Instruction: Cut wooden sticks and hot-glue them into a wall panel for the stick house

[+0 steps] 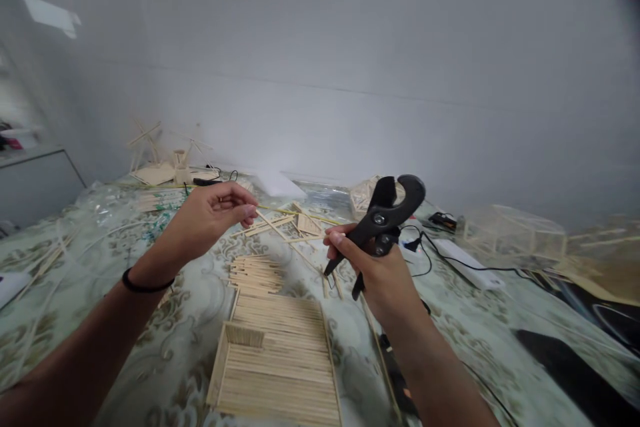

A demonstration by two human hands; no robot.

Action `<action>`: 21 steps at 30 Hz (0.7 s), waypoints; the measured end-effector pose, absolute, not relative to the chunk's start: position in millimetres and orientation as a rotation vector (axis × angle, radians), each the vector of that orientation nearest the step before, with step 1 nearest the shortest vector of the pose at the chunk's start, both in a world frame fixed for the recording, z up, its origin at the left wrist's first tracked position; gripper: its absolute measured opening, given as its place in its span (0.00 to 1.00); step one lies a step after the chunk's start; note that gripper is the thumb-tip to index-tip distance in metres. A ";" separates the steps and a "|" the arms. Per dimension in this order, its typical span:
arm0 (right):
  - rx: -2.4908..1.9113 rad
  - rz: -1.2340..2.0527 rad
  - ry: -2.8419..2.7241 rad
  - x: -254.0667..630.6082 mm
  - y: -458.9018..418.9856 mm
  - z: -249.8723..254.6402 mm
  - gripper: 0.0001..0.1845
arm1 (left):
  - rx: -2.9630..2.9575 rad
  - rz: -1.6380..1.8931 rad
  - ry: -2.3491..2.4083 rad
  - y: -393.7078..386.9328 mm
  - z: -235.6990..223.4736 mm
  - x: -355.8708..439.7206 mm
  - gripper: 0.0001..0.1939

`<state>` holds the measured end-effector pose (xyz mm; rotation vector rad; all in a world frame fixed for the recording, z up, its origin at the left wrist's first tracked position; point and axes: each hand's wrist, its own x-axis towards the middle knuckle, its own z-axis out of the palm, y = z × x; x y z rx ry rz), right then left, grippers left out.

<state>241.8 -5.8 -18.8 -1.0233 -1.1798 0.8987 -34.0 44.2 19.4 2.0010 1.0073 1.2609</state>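
My left hand (220,213) pinches the near end of a thin wooden stick (290,244) between thumb and fingertips. The stick slants down to the right, above the table. In my right hand (380,273) is a black hand cutter (373,223) with a hooked jaw, its jaws pointing up and apart. My right thumb and fingers close around it near the pivot. Below and between both hands lies a flat panel of wooden sticks (280,360) with a low stick wall (245,335) at its left. A row of short cut sticks (256,273) lies just beyond it.
Loose sticks and small wooden pieces (307,221) lie further back, near a thin yellow strip (280,209). Stick-built models (155,170) stand at the back left. A white power strip (467,263), black cable (480,268) and clear plastic-wrapped frame (515,230) are on the right.
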 end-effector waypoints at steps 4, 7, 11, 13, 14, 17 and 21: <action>-1.153 0.830 -1.311 248.6 -10.7 -11.8 0.18 | 1.913 1.306 0.928 43.3 20.8 -28.5 0.11; -1.249 0.856 -1.485 245.8 -14.9 -7.5 0.18 | 1.882 1.277 0.874 40.5 20.4 -22.9 0.10; -1.316 0.934 -1.581 230.1 -20.2 -13.1 0.17 | 1.845 1.260 0.808 33.9 17.7 -12.3 0.11; -1.330 0.963 -1.579 219.7 -22.4 -17.0 0.16 | 1.831 1.260 0.789 29.9 16.5 -6.9 0.11; -1.321 0.978 -1.567 214.7 -23.3 -18.4 0.16 | 1.825 1.257 0.783 27.9 16.1 -4.5 0.11; -1.271 1.038 -1.504 203.3 -24.4 -20.7 0.15 | 1.807 1.240 0.781 23.4 14.9 0.8 0.12; -1.215 1.066 -1.441 200.8 -22.1 -22.2 0.15 | 1.791 1.202 0.806 22.2 11.6 4.1 0.18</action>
